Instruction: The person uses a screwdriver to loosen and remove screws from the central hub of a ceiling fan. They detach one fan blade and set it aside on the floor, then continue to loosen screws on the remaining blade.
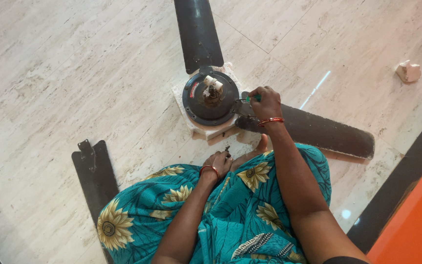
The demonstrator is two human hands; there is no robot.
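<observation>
A dark ceiling fan motor (210, 98) lies on a white block (197, 128) on the floor, with one blade (197, 32) pointing away and another blade (318, 131) to the right. My right hand (265, 102) grips a green-handled screwdriver (253, 99) with its tip at the motor's right edge, where the right blade joins. My left hand (218, 161) rests low near my lap, fingers closed on a small dark part (227, 149). A detached blade (94, 176) lies on the floor at my left.
My lap is covered in teal cloth with sunflower print (230, 215). A small pale chunk (408, 71) lies on the marble floor at far right. A dark border strip (406, 176) and an orange surface (416, 225) run along the right.
</observation>
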